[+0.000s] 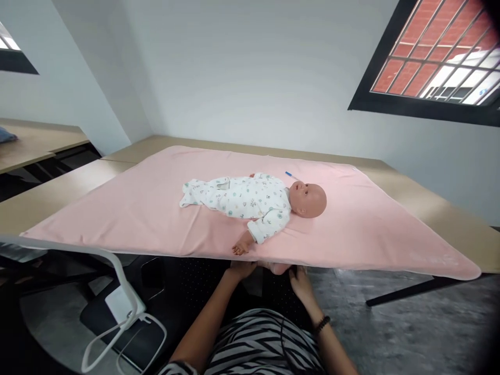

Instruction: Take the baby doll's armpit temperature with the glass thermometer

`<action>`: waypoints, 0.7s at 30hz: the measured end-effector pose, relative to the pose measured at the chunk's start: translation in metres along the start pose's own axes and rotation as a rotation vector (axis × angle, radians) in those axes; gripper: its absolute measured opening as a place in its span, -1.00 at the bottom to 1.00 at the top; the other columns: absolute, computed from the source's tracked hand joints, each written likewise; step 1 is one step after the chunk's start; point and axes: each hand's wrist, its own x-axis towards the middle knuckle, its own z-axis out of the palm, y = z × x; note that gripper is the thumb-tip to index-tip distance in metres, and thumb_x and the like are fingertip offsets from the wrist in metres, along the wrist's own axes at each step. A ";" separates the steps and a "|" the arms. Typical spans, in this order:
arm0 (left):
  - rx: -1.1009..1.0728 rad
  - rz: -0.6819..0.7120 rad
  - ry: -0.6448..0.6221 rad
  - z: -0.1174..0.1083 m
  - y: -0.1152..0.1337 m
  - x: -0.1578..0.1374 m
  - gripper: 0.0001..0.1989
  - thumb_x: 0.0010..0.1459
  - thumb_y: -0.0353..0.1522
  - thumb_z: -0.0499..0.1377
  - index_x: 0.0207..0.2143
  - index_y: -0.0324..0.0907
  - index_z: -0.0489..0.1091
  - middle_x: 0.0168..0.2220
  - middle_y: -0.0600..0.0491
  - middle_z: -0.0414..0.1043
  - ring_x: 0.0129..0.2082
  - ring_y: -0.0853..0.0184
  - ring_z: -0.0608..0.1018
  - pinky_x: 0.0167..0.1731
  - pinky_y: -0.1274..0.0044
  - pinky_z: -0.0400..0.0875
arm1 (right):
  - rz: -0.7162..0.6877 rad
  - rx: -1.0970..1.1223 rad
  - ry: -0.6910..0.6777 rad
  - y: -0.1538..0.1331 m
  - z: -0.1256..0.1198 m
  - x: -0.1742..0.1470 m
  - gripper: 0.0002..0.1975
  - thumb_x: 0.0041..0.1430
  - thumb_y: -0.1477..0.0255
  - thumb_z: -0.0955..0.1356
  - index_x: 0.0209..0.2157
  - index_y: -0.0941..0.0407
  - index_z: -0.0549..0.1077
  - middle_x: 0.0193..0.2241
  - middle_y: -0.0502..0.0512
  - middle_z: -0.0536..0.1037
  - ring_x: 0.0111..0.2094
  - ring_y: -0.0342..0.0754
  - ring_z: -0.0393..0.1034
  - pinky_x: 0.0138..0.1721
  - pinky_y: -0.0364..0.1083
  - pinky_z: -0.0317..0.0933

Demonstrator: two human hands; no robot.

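Note:
A baby doll [244, 198] in a white printed sleepsuit lies on its back on a pink mat [128, 208], head to the right and one arm stretched toward the front edge. Below that edge, my left hand [242, 269] and my right hand [300, 282] flank a small pinkish thing [279, 268], partly covered by the mat's edge, whose kind I cannot make out. Both hands appear closed at its sides, their fingertips largely hidden. Beyond the doll's shoulder is a thin blue-and-white stick-like thing [289, 174], possibly a thermometer.
The mat covers much of a wooden table [424, 195] against a white wall. At lower left, a white curved tube-like frame [124, 278] and a white box with a cable [123, 304] are by a black chair [105, 325]. A table leg [398, 292] slants at right.

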 end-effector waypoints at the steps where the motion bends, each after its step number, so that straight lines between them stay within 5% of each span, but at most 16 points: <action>1: 0.011 0.013 -0.056 -0.004 0.010 -0.008 -0.32 0.24 -0.12 0.22 0.34 -0.18 0.24 0.38 -0.23 0.16 0.36 -0.18 0.21 0.32 0.04 0.11 | 0.013 -0.070 -0.074 -0.006 -0.004 -0.010 -0.18 0.07 0.22 0.35 0.29 0.40 0.29 0.43 0.45 0.03 0.48 0.30 -0.32 0.44 0.17 -0.35; 4: 0.054 0.304 -0.563 -0.038 0.043 -0.037 -0.27 0.16 -0.05 0.23 0.31 -0.15 0.30 0.26 -0.19 0.38 0.22 -0.15 0.44 0.18 0.13 0.35 | -0.019 -0.233 -0.428 -0.043 -0.031 -0.043 -0.18 -0.01 0.20 0.49 0.24 0.34 0.41 0.39 0.42 0.14 0.45 0.30 -0.13 0.43 0.13 -0.18; 6: -0.013 0.685 -0.914 -0.079 0.064 -0.056 -0.33 0.21 -0.03 0.19 0.29 -0.13 0.33 0.13 -0.11 0.52 0.08 -0.02 0.58 0.09 0.29 0.45 | -0.324 -0.450 -0.944 -0.087 -0.064 -0.063 -0.25 0.26 0.11 0.35 0.36 0.21 0.26 0.40 0.32 0.14 0.44 0.16 -0.04 0.42 0.09 -0.13; 9: -0.130 1.001 -0.854 -0.161 0.088 -0.073 -0.47 0.31 -0.12 0.13 0.23 -0.16 0.40 0.06 -0.09 0.56 0.09 0.12 0.57 0.11 0.45 0.42 | -0.649 -0.364 -1.290 -0.168 -0.123 -0.073 -0.32 0.34 0.22 0.35 0.39 0.13 0.19 0.35 0.24 0.28 0.37 0.02 0.16 0.38 -0.01 0.01; 13: -0.105 0.914 -0.672 -0.261 0.098 -0.057 -0.69 0.33 -0.25 0.13 0.07 -0.02 0.51 -0.04 0.01 0.61 -0.04 0.24 0.61 0.01 0.51 0.44 | -0.800 -0.289 -1.119 -0.250 -0.189 -0.034 -0.43 0.33 0.32 0.37 0.33 0.05 0.31 0.28 0.20 0.40 0.33 0.09 0.23 0.34 0.14 0.09; 15: -0.066 0.822 -0.526 -0.293 0.094 -0.030 -0.72 0.35 -0.24 0.11 0.01 -0.03 0.53 -0.05 0.04 0.61 -0.08 0.27 0.60 -0.05 0.51 0.43 | -0.839 -0.127 -0.892 -0.271 -0.207 0.005 -0.54 0.30 0.25 0.39 0.20 0.01 0.46 0.14 0.19 0.54 0.21 0.12 0.39 0.26 0.17 0.22; 18: 0.067 0.655 -0.244 -0.315 0.081 0.026 -0.74 0.33 -0.23 0.09 -0.09 -0.09 0.53 -0.09 0.05 0.59 -0.14 0.29 0.57 -0.17 0.51 0.38 | -0.828 0.249 -0.469 -0.291 -0.216 0.068 -0.70 0.28 0.16 0.39 -0.02 -0.04 0.56 -0.04 0.12 0.62 0.06 0.08 0.49 0.14 0.13 0.33; 21: 0.095 0.532 -0.050 -0.310 0.069 0.078 -0.75 0.31 -0.26 0.07 -0.11 -0.13 0.50 -0.09 0.04 0.57 -0.16 0.28 0.55 -0.21 0.51 0.35 | -0.716 0.219 -0.235 -0.310 -0.208 0.110 -0.75 0.25 0.22 0.42 -0.08 -0.01 0.55 -0.07 0.09 0.61 0.01 0.02 0.48 0.03 0.03 0.34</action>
